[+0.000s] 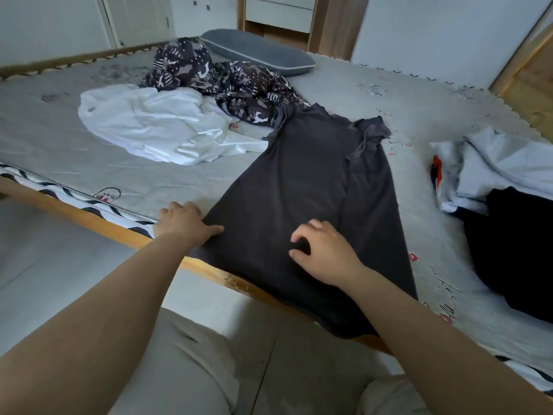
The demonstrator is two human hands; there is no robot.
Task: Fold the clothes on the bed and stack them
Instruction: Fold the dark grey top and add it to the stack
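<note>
A dark grey T-shirt [311, 190] lies spread lengthwise on the bed [89, 163], its hem hanging over the near wooden edge and one side folded inward. My left hand [185, 224] grips the shirt's left edge near the hem. My right hand [324, 253] rests on the shirt's lower middle, fingers curled and pinching a bit of the fabric. A crumpled white garment [155, 124] and a dark camouflage-patterned garment [227, 82] lie further back on the bed. At the right lie a pale blue-white garment [496, 169] and a black garment [514, 250].
A grey pillow [257, 50] sits at the far end of the bed. The bed's wooden frame [98, 226] runs along the near edge. White cupboards and a wooden doorway stand behind the bed. My legs in beige trousers [185, 369] are at the bottom.
</note>
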